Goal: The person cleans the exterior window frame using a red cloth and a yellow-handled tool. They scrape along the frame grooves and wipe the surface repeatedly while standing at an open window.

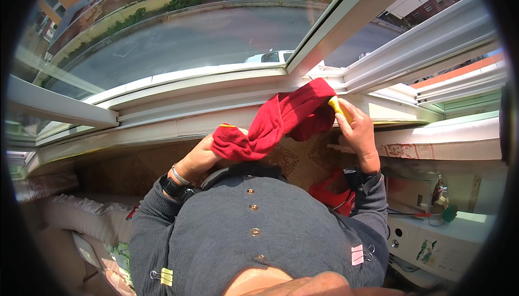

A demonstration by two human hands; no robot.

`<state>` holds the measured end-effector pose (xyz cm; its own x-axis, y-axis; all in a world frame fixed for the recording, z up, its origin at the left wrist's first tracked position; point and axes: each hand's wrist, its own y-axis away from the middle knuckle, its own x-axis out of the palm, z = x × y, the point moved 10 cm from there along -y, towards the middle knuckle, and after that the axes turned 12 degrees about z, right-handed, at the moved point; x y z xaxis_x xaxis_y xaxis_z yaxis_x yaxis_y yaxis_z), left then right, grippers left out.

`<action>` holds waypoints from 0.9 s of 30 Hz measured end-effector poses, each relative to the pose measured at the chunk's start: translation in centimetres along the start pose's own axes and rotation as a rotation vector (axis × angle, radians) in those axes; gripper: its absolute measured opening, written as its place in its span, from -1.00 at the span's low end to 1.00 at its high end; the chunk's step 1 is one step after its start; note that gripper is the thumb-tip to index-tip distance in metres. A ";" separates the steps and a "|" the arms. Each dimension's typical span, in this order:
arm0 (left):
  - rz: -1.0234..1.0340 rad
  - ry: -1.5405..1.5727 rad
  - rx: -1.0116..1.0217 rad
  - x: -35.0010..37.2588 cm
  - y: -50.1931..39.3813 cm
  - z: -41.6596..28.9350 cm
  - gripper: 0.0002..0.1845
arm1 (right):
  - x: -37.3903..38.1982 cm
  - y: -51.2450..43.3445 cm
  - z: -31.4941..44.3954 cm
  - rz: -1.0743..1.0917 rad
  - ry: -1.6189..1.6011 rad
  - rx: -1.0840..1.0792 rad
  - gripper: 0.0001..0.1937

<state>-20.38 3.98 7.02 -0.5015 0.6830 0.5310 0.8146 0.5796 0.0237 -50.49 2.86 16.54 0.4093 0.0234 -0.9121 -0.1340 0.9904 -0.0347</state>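
Observation:
A red cloth (269, 127) hangs between my two hands in front of the window sill. Bunched in my left hand (202, 152) is one end of it, with a thin yellow edge showing at the top. My right hand (357, 127) is closed around a yellow handle (339, 108), whose tip touches the cloth's far end. The cloth covers whatever the handle leads to. The fingers of my left hand are partly hidden behind the folds.
A white window frame (194, 89) with sliding tracks runs across the front. Its sash post (324, 24) slants up to the right. A red object (332, 192) lies below my right forearm. A white appliance (438, 239) is at the lower right, a padded seat (85, 215) at the lower left.

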 end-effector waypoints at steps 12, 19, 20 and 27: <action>0.102 0.062 -0.066 1.2 -4.0 2.8 -0.67 | -0.4 -4.6 -2.0 0.235 0.384 0.026 -0.66; 0.124 -0.009 -0.020 1.2 -4.9 2.3 -0.64 | -0.3 -3.5 2.0 0.135 0.637 -0.327 -0.60; 0.137 -0.037 0.008 1.4 -5.0 2.0 -0.64 | 0.0 -3.5 2.2 0.128 0.667 -0.338 -0.59; 0.141 -0.088 0.003 1.3 -5.1 2.2 -0.62 | 0.4 -4.0 2.8 0.150 0.639 -0.330 -0.62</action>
<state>-25.85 2.88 5.69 -0.4057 0.7942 0.4523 0.8781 0.4760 -0.0483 -47.29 -0.73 17.46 -0.2275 -0.0281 -0.9734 -0.4531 0.8879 0.0802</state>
